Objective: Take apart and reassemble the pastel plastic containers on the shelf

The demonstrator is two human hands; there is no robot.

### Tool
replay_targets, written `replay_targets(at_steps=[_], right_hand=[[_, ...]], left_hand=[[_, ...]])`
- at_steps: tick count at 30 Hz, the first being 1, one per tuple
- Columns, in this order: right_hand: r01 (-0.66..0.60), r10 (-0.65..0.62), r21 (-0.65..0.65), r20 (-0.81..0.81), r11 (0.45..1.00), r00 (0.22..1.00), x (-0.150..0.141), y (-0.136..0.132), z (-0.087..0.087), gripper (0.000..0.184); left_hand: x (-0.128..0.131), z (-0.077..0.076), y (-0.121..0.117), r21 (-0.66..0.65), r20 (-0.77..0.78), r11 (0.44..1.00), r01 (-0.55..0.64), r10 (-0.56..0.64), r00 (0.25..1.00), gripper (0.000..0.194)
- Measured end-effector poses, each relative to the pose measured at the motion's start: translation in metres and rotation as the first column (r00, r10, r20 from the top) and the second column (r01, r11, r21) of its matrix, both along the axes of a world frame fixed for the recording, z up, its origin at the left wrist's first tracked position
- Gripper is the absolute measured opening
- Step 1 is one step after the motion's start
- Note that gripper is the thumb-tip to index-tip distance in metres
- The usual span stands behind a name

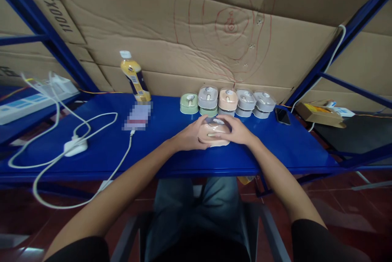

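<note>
The left hand (192,135) and the right hand (239,130) close on a peach container (211,128) from either side, the fingers of both curved around it and gripping it. It sits over the near half of the blue worktop (171,164), about midway between left and right; whether its base rests on the surface is hard to tell. The right thumb lies across its front, by a small pale tab.

Just beyond the hands, similar containers line up from left to right: a single green container (189,104), a grey container (208,95) on a green one, a peach-topped stack (228,99) with grey below, and two grey stacks, the middle one (246,98) and the far-right one (264,100), leaning slightly. A dark phone (282,116) lies just right of them.

On the left, a yellow drink bottle (134,76) stands at the far edge against the cardboard (137,16), with a pixelated item (137,115) just nearer. A white cable (125,155) runs from that item, and a white adapter (75,146) lies farther left.
</note>
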State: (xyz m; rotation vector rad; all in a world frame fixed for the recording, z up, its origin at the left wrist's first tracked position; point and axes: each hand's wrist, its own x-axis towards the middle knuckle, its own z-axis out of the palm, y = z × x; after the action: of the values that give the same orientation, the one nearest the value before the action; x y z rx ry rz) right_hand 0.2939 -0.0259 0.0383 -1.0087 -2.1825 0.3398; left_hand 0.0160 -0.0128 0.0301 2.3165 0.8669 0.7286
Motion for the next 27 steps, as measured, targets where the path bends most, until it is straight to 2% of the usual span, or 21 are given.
replay_targets(at_steps=[2,7,10,13,17,19,23,27], right_hand=[[0.047,-0.048,-0.022,-0.032,0.999,0.998,0.013,0.004,0.004,0.070],[0.184,-0.191,-0.082,-0.081,0.979,0.978,0.040,0.016,0.007,0.069],[0.203,-0.210,-0.077,-0.095,0.976,0.973,0.045,0.020,0.007,0.069],[0.210,-0.216,-0.076,-0.081,0.975,0.973,0.046,0.021,0.007,0.070],[0.239,-0.243,-0.099,-0.029,0.966,0.970,0.050,0.021,0.009,0.071],[0.253,-0.255,-0.115,-0.007,0.961,0.967,0.053,0.022,0.009,0.072],[0.251,-0.256,-0.079,-0.046,0.965,0.966,0.051,0.020,0.010,0.075],[0.148,-0.145,0.025,-0.096,0.989,0.985,0.035,0.011,0.014,0.082]], left_hand=[[-0.003,-0.001,0.000,0.045,-0.026,0.999,0.001,0.000,1.000,0.112],[-0.007,0.002,-0.001,0.194,-0.114,0.966,0.170,-0.150,0.982,0.057],[-0.008,0.002,-0.001,0.198,-0.118,0.967,0.161,-0.140,0.983,0.048],[-0.011,0.004,0.003,0.171,-0.085,0.980,0.100,-0.086,0.993,0.045],[-0.027,0.008,0.016,0.133,-0.017,0.986,-0.105,0.108,0.994,0.046],[-0.035,0.009,0.021,0.132,-0.005,0.977,-0.169,0.171,0.985,0.049],[-0.036,0.007,0.018,0.143,0.011,0.973,-0.182,0.182,0.983,0.058],[-0.016,0.001,0.003,0.118,0.028,0.980,-0.159,0.157,0.987,0.088]])
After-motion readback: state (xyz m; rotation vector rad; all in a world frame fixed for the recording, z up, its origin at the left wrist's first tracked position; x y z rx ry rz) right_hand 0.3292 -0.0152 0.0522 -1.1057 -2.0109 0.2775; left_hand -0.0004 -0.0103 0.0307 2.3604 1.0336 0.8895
